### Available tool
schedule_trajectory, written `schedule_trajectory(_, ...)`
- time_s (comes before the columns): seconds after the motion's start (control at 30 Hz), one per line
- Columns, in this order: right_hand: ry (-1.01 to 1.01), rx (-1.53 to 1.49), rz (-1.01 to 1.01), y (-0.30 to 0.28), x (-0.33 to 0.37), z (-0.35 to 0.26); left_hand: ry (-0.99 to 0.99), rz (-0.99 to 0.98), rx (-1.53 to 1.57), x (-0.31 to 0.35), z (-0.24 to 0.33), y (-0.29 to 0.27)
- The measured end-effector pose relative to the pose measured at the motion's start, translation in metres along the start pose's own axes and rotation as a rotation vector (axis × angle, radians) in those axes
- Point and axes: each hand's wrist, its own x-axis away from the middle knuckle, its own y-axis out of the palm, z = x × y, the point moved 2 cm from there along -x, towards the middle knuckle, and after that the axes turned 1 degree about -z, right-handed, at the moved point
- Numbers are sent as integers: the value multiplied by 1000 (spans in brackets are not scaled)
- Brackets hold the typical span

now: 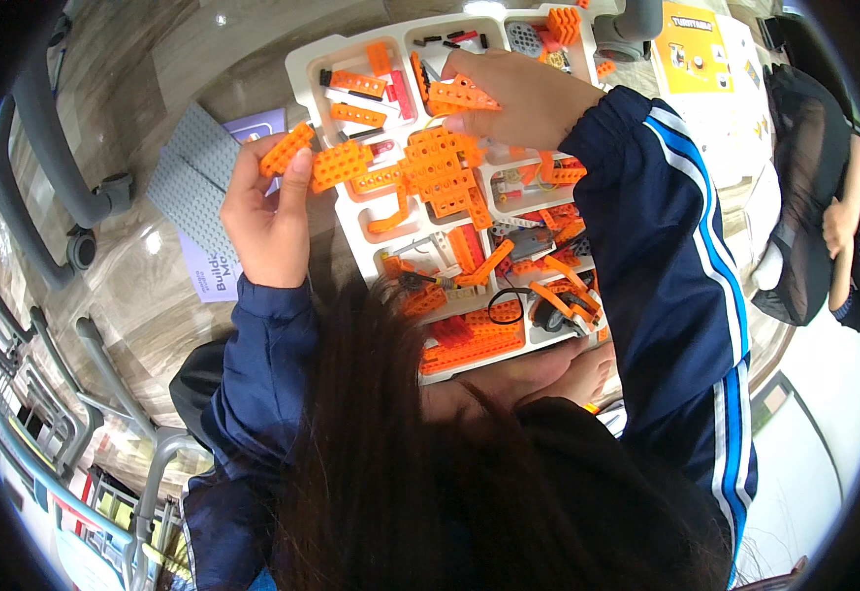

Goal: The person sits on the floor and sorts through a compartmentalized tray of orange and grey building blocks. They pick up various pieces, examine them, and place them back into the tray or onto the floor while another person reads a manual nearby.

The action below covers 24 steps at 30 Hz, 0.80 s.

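Note:
My left hand is closed on an orange studded building brick, held between thumb and fingers to the left of the tray. Right beside it is a wider orange studded plate; whether the two are joined I cannot tell. Over the far part of the sorting tray, my right hand has its thumb and fingers around a pointed orange piece, fingertips partly hidden. A built-up orange block assembly lies across the middle compartments, just nearer than my right hand.
Nearer compartments hold orange beams, a black rubber band and mixed parts. Left of the tray, a grey studded baseplate lies on a purple booklet. Chair legs stand at the left. Another person sits at the right near a yellow sheet.

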Motion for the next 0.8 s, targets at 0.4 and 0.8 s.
schedule_trajectory(0.4, -28, -461, 399, -13, 61, 4, -58, -103, -92, 5, 10, 4)
schedule_trajectory(0.8, 260, -1201, 470, -6, 66, 4, -20, -129, -210, 7, 17, 12)
